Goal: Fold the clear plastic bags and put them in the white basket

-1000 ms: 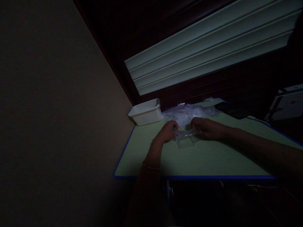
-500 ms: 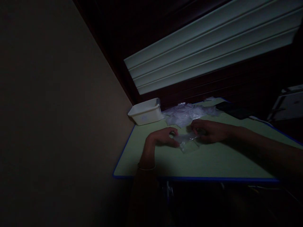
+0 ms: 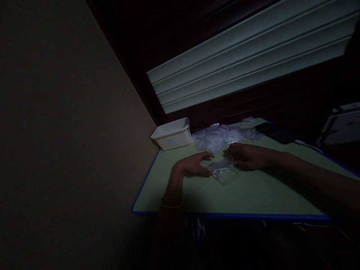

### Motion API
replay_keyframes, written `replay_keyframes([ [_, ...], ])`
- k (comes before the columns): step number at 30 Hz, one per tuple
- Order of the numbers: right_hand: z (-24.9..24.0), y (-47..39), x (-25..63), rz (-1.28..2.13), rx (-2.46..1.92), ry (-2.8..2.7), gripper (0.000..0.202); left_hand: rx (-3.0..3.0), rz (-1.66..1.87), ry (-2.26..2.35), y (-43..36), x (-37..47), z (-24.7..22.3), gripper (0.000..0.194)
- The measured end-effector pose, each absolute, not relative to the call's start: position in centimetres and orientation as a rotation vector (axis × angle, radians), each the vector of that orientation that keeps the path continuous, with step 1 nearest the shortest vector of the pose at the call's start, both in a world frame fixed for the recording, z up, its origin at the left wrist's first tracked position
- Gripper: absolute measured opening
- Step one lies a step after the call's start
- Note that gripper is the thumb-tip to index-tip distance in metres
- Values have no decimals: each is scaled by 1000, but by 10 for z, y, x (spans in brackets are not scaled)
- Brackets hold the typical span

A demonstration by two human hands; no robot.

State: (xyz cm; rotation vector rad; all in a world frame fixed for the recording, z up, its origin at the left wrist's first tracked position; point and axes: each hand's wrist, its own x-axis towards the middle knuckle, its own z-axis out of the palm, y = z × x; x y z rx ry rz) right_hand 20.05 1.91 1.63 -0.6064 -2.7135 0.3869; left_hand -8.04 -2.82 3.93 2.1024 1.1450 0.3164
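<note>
A clear plastic bag (image 3: 224, 174) lies on the pale green table between my two hands. My left hand (image 3: 196, 164) is at the bag's left side, thumb and fingers spread apart, the thumb tip close to the bag's edge. On the other side, my right hand (image 3: 247, 156) has its fingers curled closed at the bag's upper right corner and grips it there. Just beyond the hands is a loose pile of clear plastic bags (image 3: 218, 137). The picture is dim, so the bag's contents, if any, cannot be made out.
A white plastic bin (image 3: 174, 139) stands at the table's back left corner, beside the wall. A dark flat object (image 3: 277, 132) lies at the back right, near a white cable (image 3: 308, 145). The table (image 3: 253, 195) has a blue edge.
My left thumb and fingers have opened wider and come off the bag. The bag has settled flatter and slightly nearer to me. My right hand has barely moved.
</note>
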Motion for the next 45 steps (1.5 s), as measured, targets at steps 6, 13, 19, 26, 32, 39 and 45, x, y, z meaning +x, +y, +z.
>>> replay_keyframes([
  [6,17,16,198,370,-651,-2711,17,2259,391,1185,-49,-67,31,66],
  [13,13,21,198,336,-629,-2694,16,2442,775,1135,-53,-47,18,37],
  [19,13,20,197,309,-634,-2678,15,2513,910,1147,-51,-36,10,17],
  [26,17,16,196,367,-590,-2723,16,2589,719,1095,-55,-32,5,23],
  [32,23,16,203,506,-575,-2706,32,2544,561,1074,-59,-31,11,51],
  [39,29,16,203,723,-689,-2466,30,2506,576,1019,-54,-35,13,32],
  [45,6,27,196,652,-703,-2492,28,2483,745,1085,-49,-45,6,12],
])
